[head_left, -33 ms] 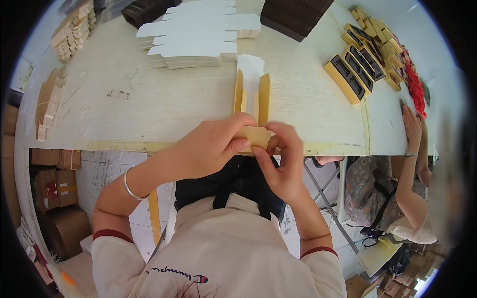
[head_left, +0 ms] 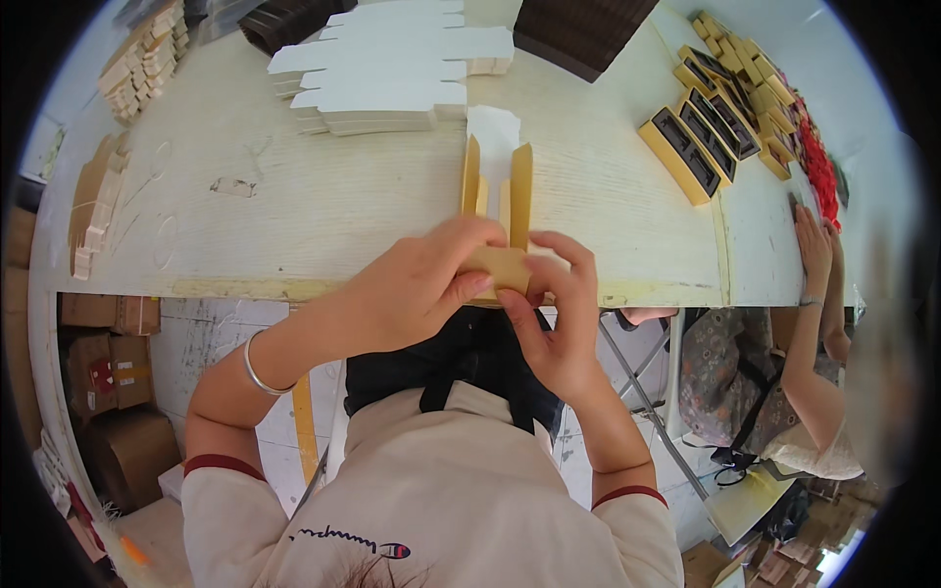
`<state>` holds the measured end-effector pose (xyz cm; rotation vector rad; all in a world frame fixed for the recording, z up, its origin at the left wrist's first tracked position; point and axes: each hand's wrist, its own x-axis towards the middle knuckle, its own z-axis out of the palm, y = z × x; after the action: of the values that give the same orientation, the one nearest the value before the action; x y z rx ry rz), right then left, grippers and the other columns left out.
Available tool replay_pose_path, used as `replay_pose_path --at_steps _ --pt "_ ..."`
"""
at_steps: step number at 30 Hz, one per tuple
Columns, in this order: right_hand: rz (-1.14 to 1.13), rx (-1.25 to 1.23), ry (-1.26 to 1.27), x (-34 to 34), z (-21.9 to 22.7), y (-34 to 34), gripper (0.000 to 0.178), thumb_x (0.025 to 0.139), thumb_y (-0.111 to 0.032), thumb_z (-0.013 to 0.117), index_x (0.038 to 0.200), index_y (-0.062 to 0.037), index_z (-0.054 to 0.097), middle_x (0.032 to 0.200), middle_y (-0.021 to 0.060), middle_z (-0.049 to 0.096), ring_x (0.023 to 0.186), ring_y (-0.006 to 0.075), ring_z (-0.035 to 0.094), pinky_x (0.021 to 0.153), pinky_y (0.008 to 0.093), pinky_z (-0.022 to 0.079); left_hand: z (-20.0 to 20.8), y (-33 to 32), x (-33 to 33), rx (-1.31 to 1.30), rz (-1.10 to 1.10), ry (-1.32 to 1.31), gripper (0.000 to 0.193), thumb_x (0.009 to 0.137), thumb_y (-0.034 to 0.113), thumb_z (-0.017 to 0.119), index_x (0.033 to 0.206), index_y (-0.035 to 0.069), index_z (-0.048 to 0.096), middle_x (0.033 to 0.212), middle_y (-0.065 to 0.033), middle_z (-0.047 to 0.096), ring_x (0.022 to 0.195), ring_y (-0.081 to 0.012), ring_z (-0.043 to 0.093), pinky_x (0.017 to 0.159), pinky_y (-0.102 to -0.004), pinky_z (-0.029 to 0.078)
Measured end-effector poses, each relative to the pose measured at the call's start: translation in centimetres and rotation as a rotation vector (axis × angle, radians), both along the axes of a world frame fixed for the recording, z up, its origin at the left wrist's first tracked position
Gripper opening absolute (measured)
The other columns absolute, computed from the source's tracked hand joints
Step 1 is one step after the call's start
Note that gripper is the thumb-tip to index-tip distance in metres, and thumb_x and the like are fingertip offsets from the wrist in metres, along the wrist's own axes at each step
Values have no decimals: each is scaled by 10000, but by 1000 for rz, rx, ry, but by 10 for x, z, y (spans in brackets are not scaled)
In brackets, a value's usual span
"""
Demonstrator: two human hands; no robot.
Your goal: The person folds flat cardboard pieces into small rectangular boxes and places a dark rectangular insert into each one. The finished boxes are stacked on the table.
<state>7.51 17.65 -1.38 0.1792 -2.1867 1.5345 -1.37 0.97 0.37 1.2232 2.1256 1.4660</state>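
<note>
A partly folded carton [head_left: 521,196], gold outside and white inside, lies at the table's near edge with its long side walls standing up. Its far end flap lies flat and white on the table. My left hand [head_left: 417,279] grips the near end from the left, thumb on the gold end panel [head_left: 502,265]. From the right, my right hand [head_left: 557,309] pinches the same end between thumb and bent fingers. The inside of the near end is hidden behind my fingers.
Flat white carton blanks [head_left: 382,69] are stacked beyond my hands, beside dark stacked trays [head_left: 578,34]. Gold boxes with black inserts [head_left: 681,152] stand at right, near another person's hands [head_left: 812,250]. More blanks [head_left: 96,206] lie at far left.
My right fingers have shifted slightly at the carton's near end, and the end panel sits at a slightly different tilt. My left hand has barely moved.
</note>
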Motion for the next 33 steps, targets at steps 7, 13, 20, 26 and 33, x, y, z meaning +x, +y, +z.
replay_pose_path --at_steps 7,13,20,26,33 --pt "-72 917 280 -2 4 8 321 692 -42 679 1006 -11 624 988 100 540 754 205 529 600 314 405 2 2 10 -49 93 162 109 879 52 624 967 6 577 1026 -118 502 730 -239 589 633 -344 476" --pt "141 806 -48 -10 19 9 202 686 -18 661 870 -26 579 834 96 513 718 272 563 587 377 424 -4 -3 7 -164 14 322 138 827 103 683 882 6 603 860 -111 553 728 -295 573 629 -375 468" --pt "383 643 -85 -14 27 14 174 752 -35 687 896 -29 589 869 93 548 680 309 586 595 397 470 32 -14 -24 -445 -220 189 112 850 121 649 794 40 595 823 -109 590 747 -306 579 661 -377 467" --pt "250 646 -168 4 23 -19 360 752 -92 714 1086 -54 583 1055 124 549 707 300 617 598 384 494 59 -17 -30 -601 -380 471 177 776 211 723 785 71 614 814 -20 597 869 -237 554 789 -361 471" --pt "29 952 153 -19 23 65 179 709 -89 711 845 -40 606 911 114 568 767 288 547 653 390 448 45 -18 -31 -649 -359 906 289 670 274 774 868 98 660 899 -44 590 989 -264 508 1061 -494 324"
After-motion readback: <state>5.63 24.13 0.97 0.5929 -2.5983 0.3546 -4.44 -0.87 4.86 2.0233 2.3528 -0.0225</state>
